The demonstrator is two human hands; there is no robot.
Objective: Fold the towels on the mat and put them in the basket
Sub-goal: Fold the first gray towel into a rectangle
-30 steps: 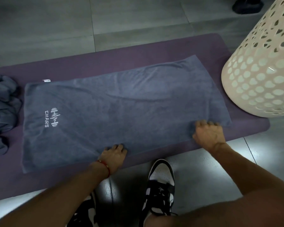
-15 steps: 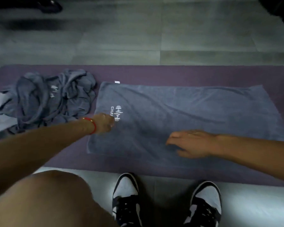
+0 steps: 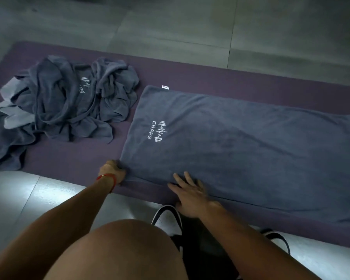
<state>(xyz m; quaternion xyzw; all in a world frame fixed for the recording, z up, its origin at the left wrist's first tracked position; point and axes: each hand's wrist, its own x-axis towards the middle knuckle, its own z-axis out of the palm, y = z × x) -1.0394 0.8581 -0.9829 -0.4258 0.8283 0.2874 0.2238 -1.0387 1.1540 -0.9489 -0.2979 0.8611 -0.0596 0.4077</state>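
the person's left hand (image 3: 113,172) is curling its fingers round the near left corner of a flat blue-grey towel (image 3: 240,150), gripping the cloth. the right hand (image 3: 192,194) is lying flat on the towel's near edge, fingers spread and straight, holding nothing. the towel is lying spread along the right half of a purple mat (image 3: 230,77), its white logo (image 3: 159,131) facing up near its left end. a heap of crumpled towels (image 3: 69,102) is sitting on the mat's left end. a red bracelet (image 3: 107,176) is circling the left wrist.
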